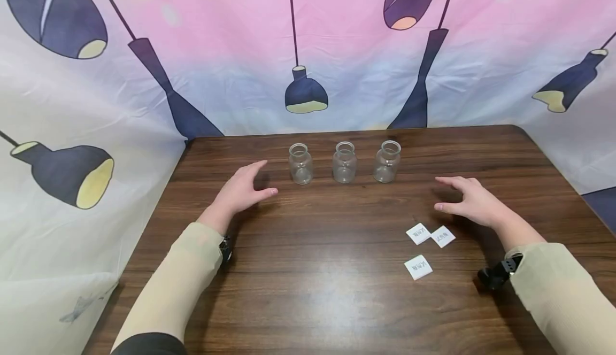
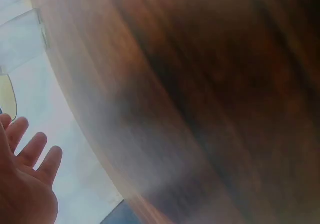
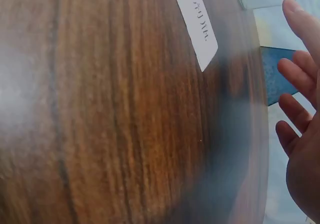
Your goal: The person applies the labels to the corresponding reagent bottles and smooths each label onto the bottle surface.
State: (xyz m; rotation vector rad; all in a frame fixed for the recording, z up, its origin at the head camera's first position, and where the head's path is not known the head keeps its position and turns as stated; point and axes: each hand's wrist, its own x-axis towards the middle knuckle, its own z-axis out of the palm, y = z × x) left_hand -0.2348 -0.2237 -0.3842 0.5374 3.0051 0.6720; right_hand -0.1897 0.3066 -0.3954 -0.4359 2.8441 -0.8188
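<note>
Glass jars (image 1: 344, 166), clear and round, stand between the left hand (image 1: 239, 188) and right hand (image 1: 470, 200), both spread, square white cards (image 1: 418, 233) near the latter.

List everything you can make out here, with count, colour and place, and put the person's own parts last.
Glass jars: 3, clear, in a row toward the table's far edge
Cards: 3, white with dark writing, right of centre, nearer the person than the jars
Table: 1, dark brown wood grain, under jars and cards
Printed backdrop: pink, pale blue and white with dark lamps, behind and left of the table
Wrist devices: 2, black, one per wrist
Sleeves: 2, cream, one per arm
Left hand: 1, left of the jars
Right hand: 1, right of the jars
</note>
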